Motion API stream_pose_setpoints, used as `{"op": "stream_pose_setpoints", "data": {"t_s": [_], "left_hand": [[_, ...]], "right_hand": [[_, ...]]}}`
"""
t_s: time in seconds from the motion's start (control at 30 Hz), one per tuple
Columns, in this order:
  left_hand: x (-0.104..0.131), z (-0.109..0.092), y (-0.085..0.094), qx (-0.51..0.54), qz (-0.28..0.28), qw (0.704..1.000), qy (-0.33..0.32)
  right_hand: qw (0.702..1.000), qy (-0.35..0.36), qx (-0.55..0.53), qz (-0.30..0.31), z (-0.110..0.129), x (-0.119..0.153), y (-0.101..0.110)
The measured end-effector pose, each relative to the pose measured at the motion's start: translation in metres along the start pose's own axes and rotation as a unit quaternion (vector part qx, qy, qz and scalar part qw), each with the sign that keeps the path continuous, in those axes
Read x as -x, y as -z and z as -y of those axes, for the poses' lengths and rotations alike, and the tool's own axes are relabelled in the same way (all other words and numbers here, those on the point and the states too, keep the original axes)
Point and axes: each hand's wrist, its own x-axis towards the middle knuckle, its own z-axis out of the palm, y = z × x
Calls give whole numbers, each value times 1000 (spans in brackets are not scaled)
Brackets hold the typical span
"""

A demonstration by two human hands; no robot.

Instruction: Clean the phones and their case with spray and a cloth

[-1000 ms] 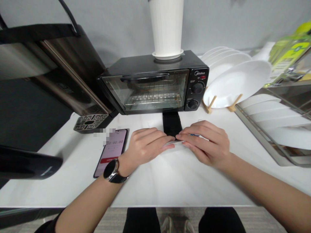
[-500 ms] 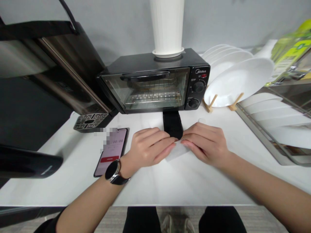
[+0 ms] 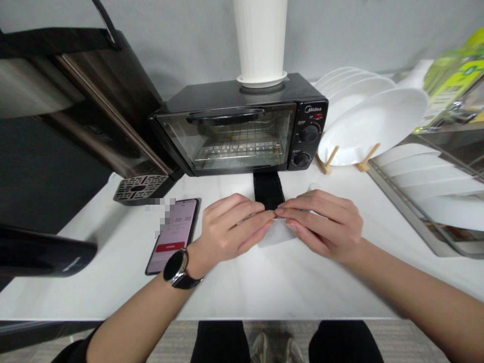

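Note:
Between my hands, over the white counter, is a small thin translucent whitish sheet (image 3: 279, 235); its exact kind I cannot make out. My left hand (image 3: 234, 229) pinches its upper left edge between thumb and forefinger, and wears a black watch (image 3: 175, 265). My right hand (image 3: 327, 222) has its thumb at the sheet's right side and its fingertips along the top edge, close against the left fingertips. Just beyond the fingers lies a flat black phone-like slab (image 3: 267, 190), its near end hidden by the hands. A small white item (image 3: 313, 187) shows partly behind my right hand.
A black toaster oven (image 3: 242, 123) stands behind, with a white pot (image 3: 261, 43) on top. Left are a lit phone (image 3: 174, 237) and a dark machine with a drip grate (image 3: 140, 187). White plates (image 3: 372, 126) stand in a wooden rack at right, beside a metal dish rack (image 3: 410, 209).
My right fingertips have shifted slightly left and up along the sheet's top edge, over beside the left fingertips, with the right thumb lower and farther from them. My left hand stays nearly in place.

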Motion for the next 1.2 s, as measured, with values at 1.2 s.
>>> {"op": "stream_pose_setpoints", "data": {"t_s": [1.2], "left_hand": [[0,-5,-7,211,171,960,67]], "right_hand": [[973,-75,-203,77,11,0,5]]}}
